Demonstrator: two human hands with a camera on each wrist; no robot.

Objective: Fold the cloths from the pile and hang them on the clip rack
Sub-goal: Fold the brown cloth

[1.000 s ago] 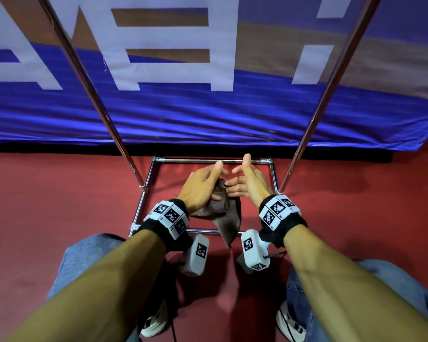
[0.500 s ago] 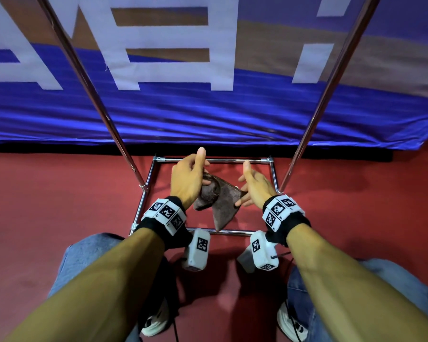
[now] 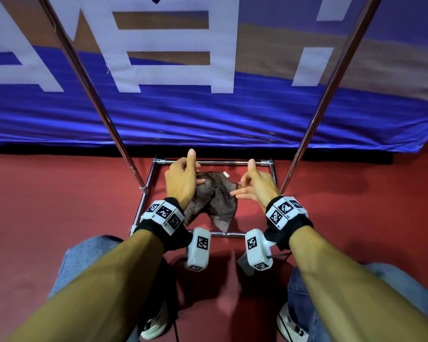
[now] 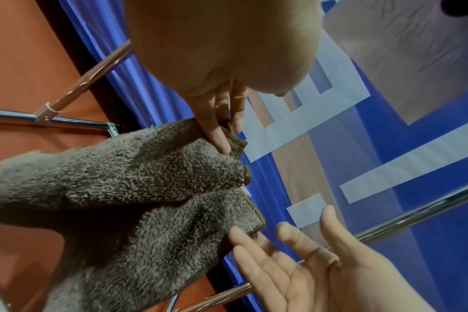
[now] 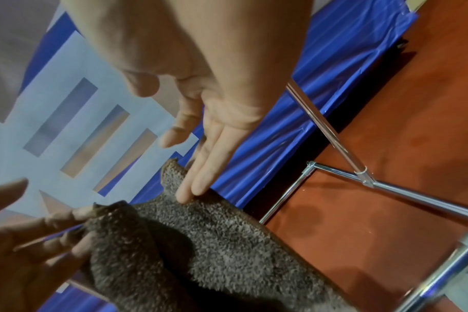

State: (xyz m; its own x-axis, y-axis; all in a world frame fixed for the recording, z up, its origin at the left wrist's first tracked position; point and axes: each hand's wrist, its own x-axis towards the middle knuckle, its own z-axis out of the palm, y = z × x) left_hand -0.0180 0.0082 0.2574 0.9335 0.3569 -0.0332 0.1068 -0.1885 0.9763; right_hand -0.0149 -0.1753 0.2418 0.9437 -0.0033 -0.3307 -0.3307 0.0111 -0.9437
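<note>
My left hand [image 3: 182, 183] pinches corner of fuzzy grey-brown terry cloth [image 3: 214, 199] between fingers; my right hand [image 3: 256, 187], fingers straight, touches opposite edge, likely to spread it for folding.

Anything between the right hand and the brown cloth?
Nothing visible. The right hand already touches the brown cloth with straight fingers at its upper edge, while the left hand pinches another corner. Only air lies between them, and the rack frame sits below. No clips are in view.
</note>
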